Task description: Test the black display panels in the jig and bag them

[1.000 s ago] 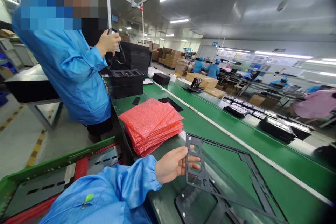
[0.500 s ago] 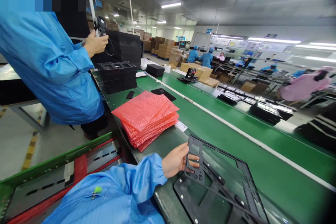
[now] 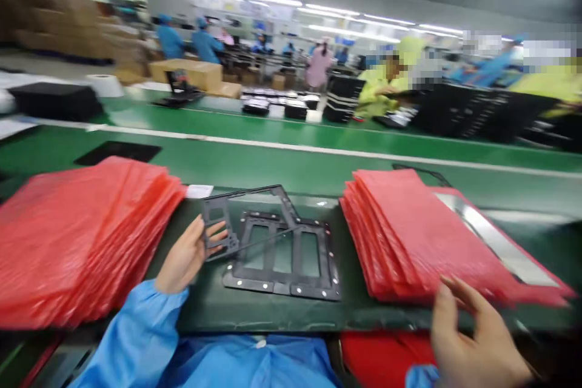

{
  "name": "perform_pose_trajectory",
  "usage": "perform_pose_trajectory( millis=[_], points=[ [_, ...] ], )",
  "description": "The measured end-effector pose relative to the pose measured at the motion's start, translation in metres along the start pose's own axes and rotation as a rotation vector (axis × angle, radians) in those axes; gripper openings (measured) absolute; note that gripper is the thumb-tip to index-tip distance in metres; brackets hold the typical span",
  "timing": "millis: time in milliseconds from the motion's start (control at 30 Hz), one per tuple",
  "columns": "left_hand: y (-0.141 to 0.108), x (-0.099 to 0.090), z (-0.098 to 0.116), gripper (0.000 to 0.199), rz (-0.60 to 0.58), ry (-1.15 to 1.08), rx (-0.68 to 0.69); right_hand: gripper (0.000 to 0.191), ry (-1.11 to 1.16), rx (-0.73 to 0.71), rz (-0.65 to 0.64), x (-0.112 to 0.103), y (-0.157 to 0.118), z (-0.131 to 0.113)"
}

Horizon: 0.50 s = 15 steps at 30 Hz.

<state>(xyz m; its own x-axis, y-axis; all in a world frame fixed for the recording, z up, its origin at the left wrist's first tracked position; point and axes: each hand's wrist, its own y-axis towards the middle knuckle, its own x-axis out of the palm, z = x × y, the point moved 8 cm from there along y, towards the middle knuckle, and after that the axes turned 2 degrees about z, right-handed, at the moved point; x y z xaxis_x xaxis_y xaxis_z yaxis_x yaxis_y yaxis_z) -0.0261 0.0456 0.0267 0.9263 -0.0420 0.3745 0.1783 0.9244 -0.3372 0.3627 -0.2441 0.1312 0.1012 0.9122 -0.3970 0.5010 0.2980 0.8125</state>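
Observation:
My left hand (image 3: 184, 254) grips the left end of a thin black plastic frame (image 3: 286, 203), its fingers showing through the cut-outs. The frame is tilted above a second black frame (image 3: 282, 254), which lies on the dark green mat and has round light spots along its edges. My right hand (image 3: 477, 333) is at the front edge of the right stack of red bubble-wrap bags (image 3: 400, 224). Its fingers are curved with a gap to the thumb, and nothing shows between them. A silvery panel (image 3: 495, 236) lies partly in the top bag there.
Another stack of red bubble-wrap bags (image 3: 82, 230) stands on the left. Behind runs a green conveyor belt (image 3: 273, 160) with a pale dividing strip. A black flat plate (image 3: 118, 153) and a black block (image 3: 57, 101) lie back left. Co-workers sit across the line.
My view has swung right, bringing my right hand and the right bag stack into sight. My left hand still holds the frame. The nearby co-worker on the left has left the view.

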Motion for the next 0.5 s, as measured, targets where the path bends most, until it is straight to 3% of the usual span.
perform_pose_trajectory(
  millis=[100, 233, 333, 433, 500],
  points=[
    [0.009, 0.009, -0.010, 0.041, -0.118, 0.132, -0.086, 0.027, -0.152, 0.007, 0.048, -0.007, -0.006, -0.005],
    [0.009, 0.037, -0.034, 0.051, -0.273, 0.187, -0.201, 0.024, -0.119, 0.019, 0.031, -0.004, -0.008, -0.008],
    [0.012, 0.053, -0.051, 0.055, -0.314, 0.218, -0.251, 0.023, -0.108, 0.014, 0.017, -0.006, -0.006, -0.010],
    [0.024, 0.052, -0.056, 0.058, -0.288, 0.344, -0.177, 0.021, -0.102, 0.000, 0.022, -0.009, 0.000, -0.012],
    [0.032, 0.045, -0.051, 0.057, -0.254, 0.647, -0.029, 0.021, -0.094, -0.007, 0.023, -0.010, 0.005, -0.014]
  ],
)
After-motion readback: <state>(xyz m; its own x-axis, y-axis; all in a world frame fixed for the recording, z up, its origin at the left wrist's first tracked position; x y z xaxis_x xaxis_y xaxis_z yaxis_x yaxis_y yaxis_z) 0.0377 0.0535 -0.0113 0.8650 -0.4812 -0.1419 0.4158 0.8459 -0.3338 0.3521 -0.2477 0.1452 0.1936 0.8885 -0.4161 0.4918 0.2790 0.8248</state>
